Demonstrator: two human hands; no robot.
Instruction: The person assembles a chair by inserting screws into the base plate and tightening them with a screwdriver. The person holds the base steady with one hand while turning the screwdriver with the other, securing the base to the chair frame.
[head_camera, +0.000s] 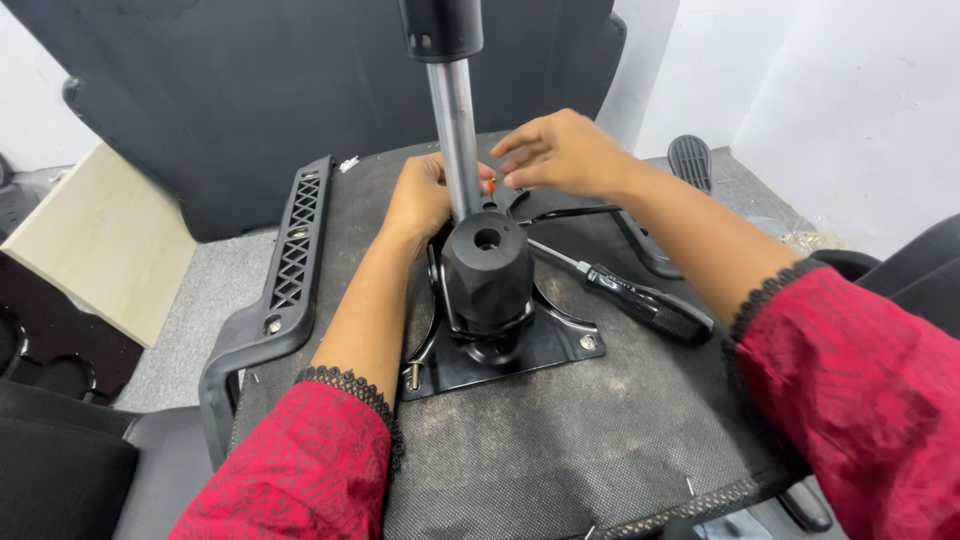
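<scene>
The upturned chair seat underside (560, 440), dusty black fabric, carries a bolted black metal mechanism plate (545, 350). A black-handled screwdriver (640, 300) lies on it just right of the plate.

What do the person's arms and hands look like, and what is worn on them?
Both hands, the left hand and the right hand, are bare: no gloves, and no rings or watch that I can see. The forearms are also bare. Each arm has a red sleeve with a darker woven pattern, ending below the elbow in a black lace trim.
</scene>
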